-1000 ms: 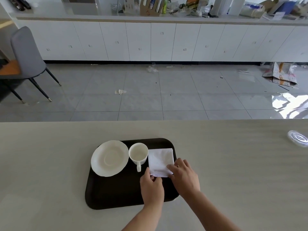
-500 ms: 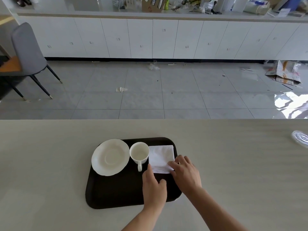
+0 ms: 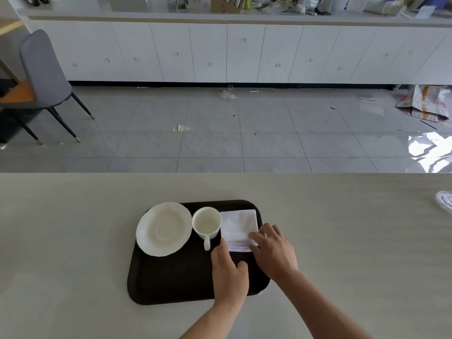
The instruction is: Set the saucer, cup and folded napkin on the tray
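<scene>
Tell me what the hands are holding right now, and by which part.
Nothing is lifted. The right hand fingertips rest on the folded napkin at its near right corner; the left hand touches its near left edge.

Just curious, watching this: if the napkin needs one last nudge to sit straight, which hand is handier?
The right hand, probably. Its fingertips already rest on the folded napkin's near right corner, while the left hand lies flat on the tray just below the napkin.
</scene>
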